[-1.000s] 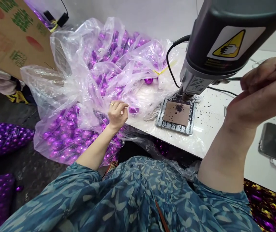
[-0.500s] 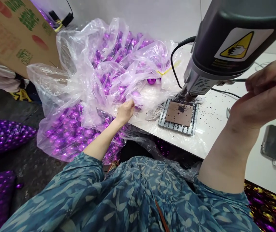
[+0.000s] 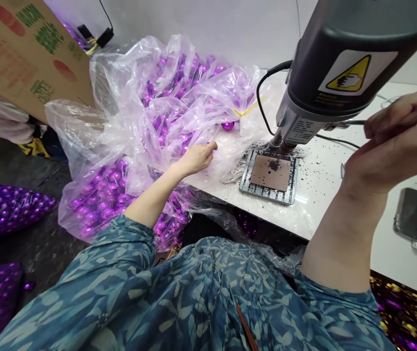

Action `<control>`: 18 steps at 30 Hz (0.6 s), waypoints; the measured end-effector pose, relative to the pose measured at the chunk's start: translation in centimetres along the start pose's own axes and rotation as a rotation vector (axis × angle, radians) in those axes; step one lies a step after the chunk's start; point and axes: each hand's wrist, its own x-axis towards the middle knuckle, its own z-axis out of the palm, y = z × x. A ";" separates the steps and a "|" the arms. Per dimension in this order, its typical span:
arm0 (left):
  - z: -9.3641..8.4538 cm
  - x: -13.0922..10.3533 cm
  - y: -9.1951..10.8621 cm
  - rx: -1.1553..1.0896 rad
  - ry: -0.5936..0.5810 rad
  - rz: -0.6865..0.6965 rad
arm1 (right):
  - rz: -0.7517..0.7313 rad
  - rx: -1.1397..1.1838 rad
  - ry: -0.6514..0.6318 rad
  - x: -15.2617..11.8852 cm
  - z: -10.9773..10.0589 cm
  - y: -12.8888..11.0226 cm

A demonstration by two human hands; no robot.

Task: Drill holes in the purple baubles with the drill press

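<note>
While the right hand (image 3: 404,139), at three o'clock from the base plate (image 3: 267,193), grips the lever (image 3: 356,122), the left hand (image 3: 198,159) curls near nine, its hold unclear.

Black machine (image 3: 336,73), one, base (image 3: 267,193) near front edge of table (image 3: 386,248). Left-hand grip (image 3: 199,158), beside bagged purple baubles (image 3: 102,197). Right-hand grip (image 3: 409,131), raised beside machine.

On the right, the dark machine (image 3: 380,39) has a yellow triangle sign (image 3: 354,74) showing a hand picture (image 3: 350,82). Green words (image 3: 49,37) on the left box (image 3: 64,92) look too fuzzy.
</note>
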 end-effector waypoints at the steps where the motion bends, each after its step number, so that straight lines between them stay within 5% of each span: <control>1: -0.1 0.1 0.0 0.011 -0.009 -0.022 | -0.024 0.049 0.101 -0.1 0.6 -0.2; 3: -0.4 0.3 0.1 0.046 -0.071 -0.082 | -0.036 0.102 0.202 -0.3 1.6 -0.6; 6: -0.9 0.8 0.4 0.104 -0.158 -0.249 | -0.019 0.169 0.180 -0.5 2.0 -0.7; 9: -1.0 1.8 0.8 0.116 -0.066 -0.352 | -0.009 0.243 0.187 -0.6 1.9 -0.9; 18: 0.3 5.1 0.1 0.205 -0.169 -0.246 | 0.082 0.275 0.137 -1.1 1.6 -3.5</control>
